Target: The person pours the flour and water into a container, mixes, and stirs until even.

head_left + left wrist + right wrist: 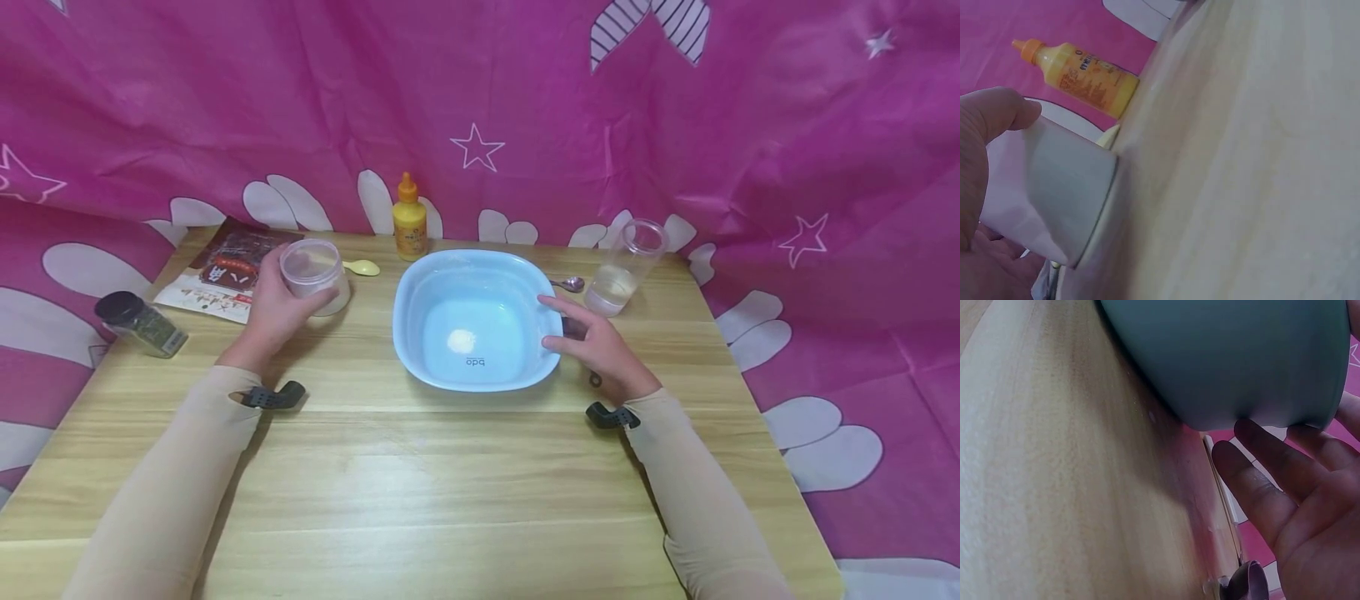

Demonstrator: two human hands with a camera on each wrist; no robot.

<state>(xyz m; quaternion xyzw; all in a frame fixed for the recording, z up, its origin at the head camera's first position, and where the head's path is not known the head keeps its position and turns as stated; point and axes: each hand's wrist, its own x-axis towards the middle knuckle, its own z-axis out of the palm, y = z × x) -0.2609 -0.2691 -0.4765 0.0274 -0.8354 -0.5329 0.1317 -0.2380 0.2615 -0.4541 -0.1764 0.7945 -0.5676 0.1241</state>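
Pale-blue basin point(480, 317), rounded-square, glossy, pinched by right grip point(602, 348); translucent jar point(311, 265), left grip point(273, 302) curled round it.

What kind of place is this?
It looks like an indoor corner set up with kitchen-type things, though I can't tell which room: a wooden table before a pink star-patterned cloth, with a blue basin on it.

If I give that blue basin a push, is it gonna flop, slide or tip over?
The blue basin is probably fairly stiff, since its rim keeps its shape where the right hand holds it. Tipping seems unlikely, given its broad bottom and low sides. Its smooth, shiny surface suggests it might be slippery.
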